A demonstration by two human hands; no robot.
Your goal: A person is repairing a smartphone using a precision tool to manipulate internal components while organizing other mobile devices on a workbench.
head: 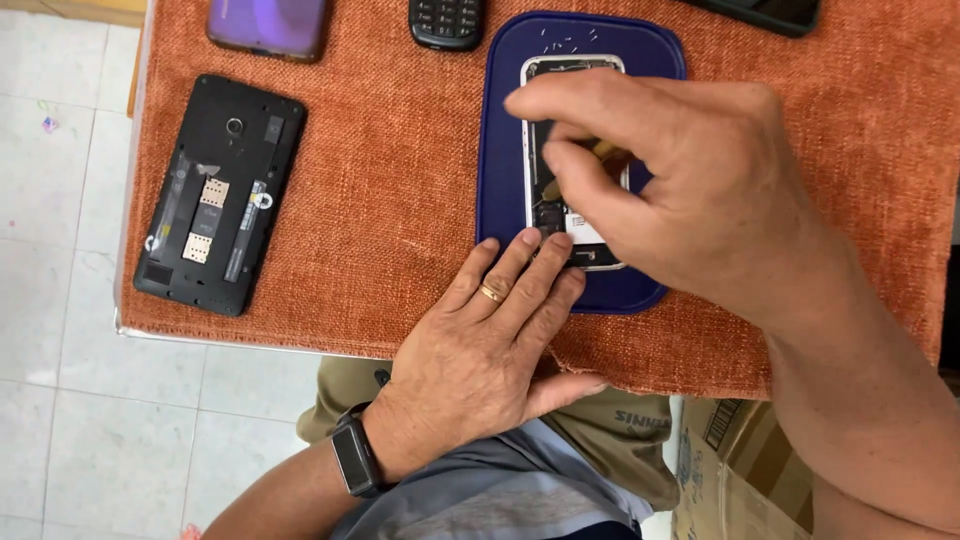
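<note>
A small opened phone (572,70) with a white rim lies face down on a dark blue mat (500,150). My right hand (690,180) hovers over it, fingers pinched on a thin tool with a yellowish handle (607,150) whose tip is in the phone's insides. My left hand (480,350) lies flat on the orange cloth, its fingertips pressing the phone's lower edge and the mat. It wears a gold ring, and a dark watch is on the wrist.
A black phone without its back cover (220,195) lies at the left of the orange cloth (390,180). A purple phone (268,25), a keypad phone (447,22) and a dark phone (770,12) line the far edge. A cardboard box (730,470) stands below right, on tiled floor (60,330).
</note>
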